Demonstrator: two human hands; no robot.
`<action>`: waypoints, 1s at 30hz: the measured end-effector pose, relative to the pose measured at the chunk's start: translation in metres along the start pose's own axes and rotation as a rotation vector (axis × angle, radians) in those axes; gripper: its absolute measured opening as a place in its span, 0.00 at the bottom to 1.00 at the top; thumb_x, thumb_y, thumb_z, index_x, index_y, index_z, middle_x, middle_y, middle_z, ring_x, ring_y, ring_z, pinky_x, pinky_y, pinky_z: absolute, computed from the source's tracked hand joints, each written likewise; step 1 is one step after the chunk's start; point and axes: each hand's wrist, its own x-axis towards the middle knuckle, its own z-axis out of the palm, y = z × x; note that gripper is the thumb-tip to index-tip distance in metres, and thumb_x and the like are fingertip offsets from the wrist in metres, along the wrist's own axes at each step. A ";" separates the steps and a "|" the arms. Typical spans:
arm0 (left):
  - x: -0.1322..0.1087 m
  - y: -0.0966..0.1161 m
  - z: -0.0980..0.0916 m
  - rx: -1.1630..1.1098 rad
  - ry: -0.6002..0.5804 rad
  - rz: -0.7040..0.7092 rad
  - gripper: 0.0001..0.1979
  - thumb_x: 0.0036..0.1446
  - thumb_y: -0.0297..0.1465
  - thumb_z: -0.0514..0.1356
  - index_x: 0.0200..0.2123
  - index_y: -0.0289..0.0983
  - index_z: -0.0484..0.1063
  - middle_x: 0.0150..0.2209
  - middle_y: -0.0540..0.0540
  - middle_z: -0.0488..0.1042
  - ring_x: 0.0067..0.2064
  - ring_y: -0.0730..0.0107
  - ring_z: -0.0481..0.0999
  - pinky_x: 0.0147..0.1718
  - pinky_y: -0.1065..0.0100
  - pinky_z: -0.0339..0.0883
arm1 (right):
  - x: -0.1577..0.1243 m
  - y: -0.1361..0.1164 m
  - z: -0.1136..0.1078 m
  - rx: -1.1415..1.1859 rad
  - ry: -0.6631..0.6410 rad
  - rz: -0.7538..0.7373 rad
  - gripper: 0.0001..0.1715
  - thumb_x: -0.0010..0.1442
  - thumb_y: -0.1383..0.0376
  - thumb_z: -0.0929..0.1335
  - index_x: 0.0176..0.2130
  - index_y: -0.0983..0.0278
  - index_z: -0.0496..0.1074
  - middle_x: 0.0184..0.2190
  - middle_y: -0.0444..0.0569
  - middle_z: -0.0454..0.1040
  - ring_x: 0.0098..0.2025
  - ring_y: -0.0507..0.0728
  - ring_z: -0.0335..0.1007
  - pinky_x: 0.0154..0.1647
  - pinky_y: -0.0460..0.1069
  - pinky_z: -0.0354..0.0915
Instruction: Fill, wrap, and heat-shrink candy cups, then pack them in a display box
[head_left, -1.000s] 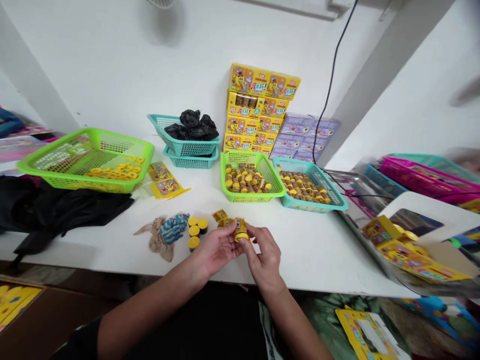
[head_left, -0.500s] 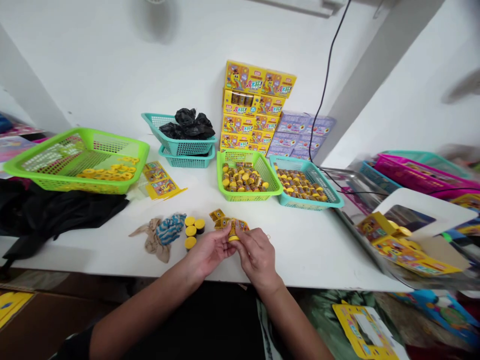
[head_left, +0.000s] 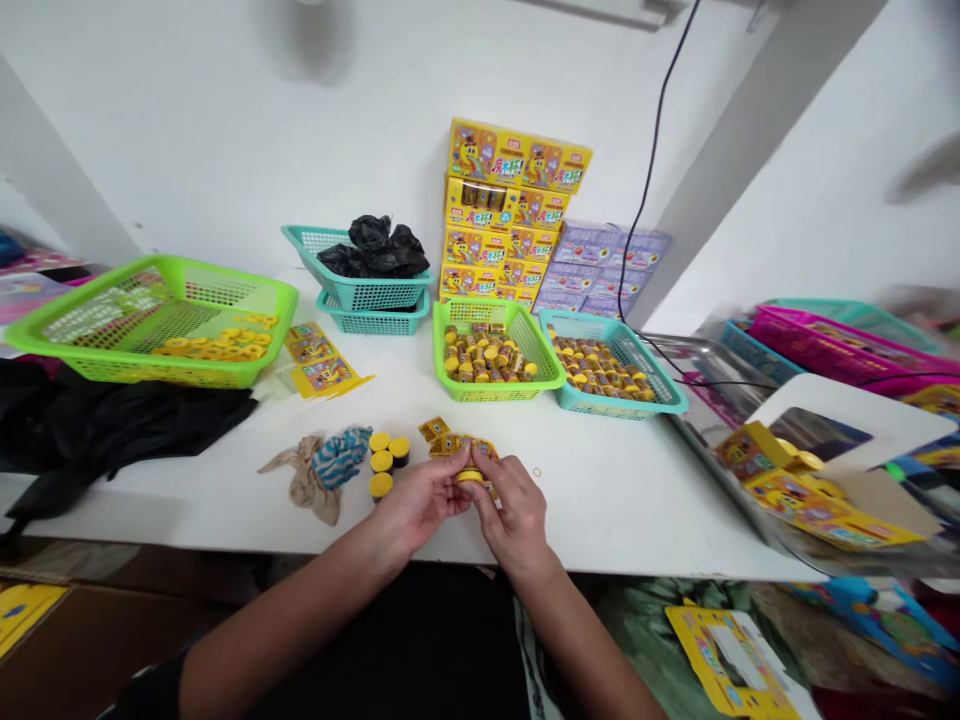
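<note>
Between my two hands, over the front middle of the white table, is a small yellow-lidded jar [head_left: 470, 475]. My left hand [head_left: 425, 497] is closed on its left side, thumb on top. The fingers of my right hand [head_left: 514, 505] pinch it from the right. Just behind it lie yellow printed label stickers [head_left: 442, 438], partly hidden by my fingers. Left of my left hand stand several jars with yellow lids [head_left: 381, 461]. Beside them lies a crumpled cloth [head_left: 330, 468], beige and blue-striped.
A green basket [head_left: 499, 393] and a teal basket [head_left: 622, 402] hold many small jars. Stacked yellow boxes [head_left: 510, 215] stand by the wall. At left is a green basket [head_left: 142, 370] with yellow pieces; at right, a metal tray [head_left: 739, 500] with an opened box [head_left: 832, 505].
My right hand's fingers have shifted slightly up and left around the jar. My left hand stays almost in place, and both still hold it.
</note>
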 end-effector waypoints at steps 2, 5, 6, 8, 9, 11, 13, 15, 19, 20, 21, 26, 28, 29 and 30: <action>0.001 -0.005 -0.002 -0.010 -0.014 0.020 0.06 0.57 0.30 0.65 0.34 0.31 0.77 0.28 0.47 0.76 0.26 0.77 0.72 0.29 0.73 0.65 | 0.000 0.000 0.000 0.026 0.005 -0.008 0.23 0.62 0.71 0.68 0.56 0.60 0.69 0.36 0.51 0.74 0.36 0.57 0.69 0.35 0.52 0.70; 0.000 -0.009 -0.004 -0.016 -0.026 0.020 0.08 0.54 0.31 0.67 0.33 0.32 0.77 0.28 0.47 0.76 0.27 0.76 0.73 0.29 0.73 0.65 | -0.001 0.002 0.000 0.004 0.013 -0.074 0.22 0.61 0.72 0.68 0.55 0.61 0.70 0.33 0.50 0.74 0.34 0.57 0.68 0.33 0.52 0.69; 0.000 -0.010 -0.005 -0.017 -0.025 0.006 0.08 0.54 0.31 0.67 0.32 0.31 0.76 0.27 0.47 0.76 0.26 0.76 0.73 0.29 0.73 0.65 | -0.001 0.002 0.000 -0.021 0.012 -0.099 0.21 0.61 0.72 0.68 0.54 0.61 0.70 0.32 0.50 0.73 0.33 0.57 0.67 0.32 0.52 0.68; -0.001 -0.009 -0.006 -0.017 -0.017 -0.022 0.07 0.54 0.31 0.67 0.31 0.31 0.76 0.25 0.48 0.75 0.26 0.75 0.73 0.30 0.72 0.65 | -0.001 0.003 0.000 -0.056 0.009 -0.123 0.19 0.61 0.72 0.69 0.52 0.62 0.72 0.30 0.49 0.73 0.32 0.57 0.67 0.32 0.52 0.68; -0.001 -0.008 -0.006 -0.013 -0.016 -0.026 0.07 0.54 0.31 0.67 0.31 0.31 0.76 0.25 0.48 0.75 0.26 0.75 0.73 0.30 0.72 0.65 | -0.001 0.003 -0.001 -0.054 0.010 -0.118 0.18 0.61 0.72 0.69 0.51 0.62 0.72 0.30 0.49 0.73 0.32 0.57 0.67 0.32 0.52 0.68; -0.003 -0.007 -0.007 0.007 -0.023 -0.008 0.07 0.55 0.31 0.66 0.31 0.31 0.76 0.25 0.48 0.75 0.26 0.75 0.72 0.29 0.73 0.64 | -0.001 0.002 -0.001 -0.010 0.016 -0.077 0.16 0.61 0.70 0.69 0.49 0.62 0.73 0.30 0.49 0.73 0.32 0.56 0.68 0.32 0.51 0.68; -0.005 -0.005 -0.007 0.032 -0.056 0.021 0.08 0.55 0.32 0.66 0.33 0.31 0.76 0.27 0.47 0.76 0.27 0.75 0.73 0.29 0.73 0.64 | -0.001 0.001 -0.002 0.047 0.020 -0.009 0.16 0.61 0.69 0.69 0.50 0.61 0.73 0.31 0.48 0.74 0.33 0.56 0.70 0.33 0.51 0.70; -0.006 -0.002 -0.007 0.052 -0.101 0.023 0.09 0.57 0.32 0.64 0.35 0.31 0.77 0.31 0.45 0.77 0.28 0.74 0.73 0.30 0.72 0.65 | -0.001 0.000 -0.003 0.083 0.025 0.062 0.18 0.62 0.67 0.70 0.52 0.60 0.71 0.34 0.49 0.75 0.35 0.56 0.71 0.34 0.52 0.71; -0.007 0.003 -0.005 0.066 -0.094 -0.031 0.12 0.60 0.35 0.61 0.35 0.31 0.77 0.30 0.45 0.77 0.27 0.73 0.73 0.27 0.71 0.64 | 0.001 -0.001 -0.003 0.097 0.014 0.080 0.18 0.62 0.68 0.69 0.52 0.61 0.71 0.37 0.50 0.75 0.38 0.56 0.72 0.37 0.52 0.72; -0.006 0.004 -0.004 0.061 -0.072 -0.029 0.11 0.60 0.35 0.61 0.34 0.32 0.76 0.29 0.45 0.76 0.26 0.74 0.72 0.27 0.72 0.64 | 0.001 -0.001 -0.002 0.094 0.006 0.067 0.18 0.62 0.69 0.69 0.52 0.61 0.72 0.37 0.51 0.75 0.38 0.56 0.73 0.38 0.53 0.72; -0.005 0.004 -0.003 0.052 -0.052 -0.018 0.10 0.60 0.34 0.61 0.34 0.32 0.76 0.29 0.46 0.76 0.26 0.75 0.72 0.27 0.72 0.64 | 0.001 -0.002 -0.002 0.089 0.000 0.056 0.18 0.62 0.69 0.69 0.52 0.61 0.72 0.37 0.51 0.76 0.39 0.57 0.73 0.39 0.53 0.72; -0.003 -0.001 -0.002 0.001 -0.001 0.013 0.07 0.56 0.31 0.65 0.33 0.32 0.75 0.29 0.47 0.76 0.27 0.77 0.73 0.30 0.74 0.65 | 0.000 -0.003 0.002 0.087 0.006 0.064 0.17 0.62 0.70 0.68 0.51 0.60 0.72 0.37 0.50 0.76 0.39 0.56 0.72 0.39 0.52 0.72; -0.003 -0.005 -0.003 0.009 0.012 0.035 0.08 0.56 0.32 0.66 0.33 0.32 0.75 0.28 0.48 0.76 0.26 0.77 0.72 0.30 0.73 0.65 | -0.001 -0.002 0.003 0.100 0.011 0.068 0.16 0.63 0.70 0.68 0.50 0.60 0.72 0.37 0.49 0.76 0.38 0.56 0.72 0.38 0.52 0.72; -0.003 -0.007 -0.004 0.017 0.015 0.049 0.09 0.55 0.33 0.66 0.33 0.32 0.75 0.27 0.48 0.76 0.26 0.76 0.72 0.30 0.73 0.65 | -0.001 -0.001 0.003 0.105 0.015 0.065 0.15 0.63 0.70 0.68 0.49 0.60 0.73 0.35 0.49 0.75 0.37 0.56 0.72 0.37 0.52 0.72; -0.003 -0.009 -0.005 0.025 0.016 0.062 0.09 0.55 0.33 0.66 0.33 0.32 0.75 0.27 0.47 0.76 0.26 0.76 0.73 0.30 0.73 0.65 | -0.002 -0.001 0.004 0.105 0.018 0.058 0.14 0.63 0.70 0.67 0.49 0.60 0.73 0.34 0.49 0.75 0.36 0.56 0.72 0.36 0.51 0.71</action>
